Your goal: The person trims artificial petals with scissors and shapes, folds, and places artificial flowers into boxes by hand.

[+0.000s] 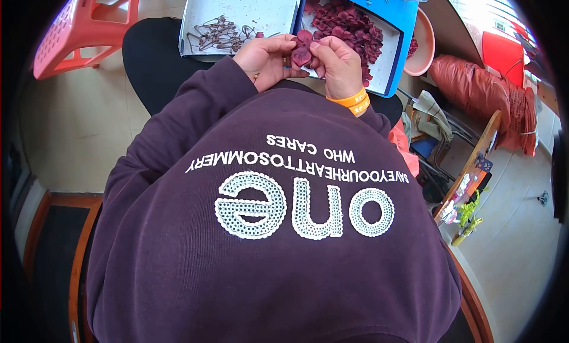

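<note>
Between my two hands is a dark red artificial flower (301, 56) with rounded petals. My left hand (267, 60) pinches its left side with thumb and fingers. From the right, my right hand (339, 61), with orange bands on the wrist, grips a petal edge. Just beyond my hands, over my lap, lies a shallow blue-edged box (255, 2) with a white inside and a divider. Thin brown wire stems (218, 35) lie tangled in its left part. Its right part holds a heap of dark red fabric petals (349, 28). What my hidden fingertips touch underneath cannot be seen.
At the upper left stands a pink plastic stool (83, 32). A pink basin (424, 44) with some red pieces is right of the box. Farther right are a reddish sack (474, 88), a red chair (502, 58) and a wooden-edged board (468, 171) with small items.
</note>
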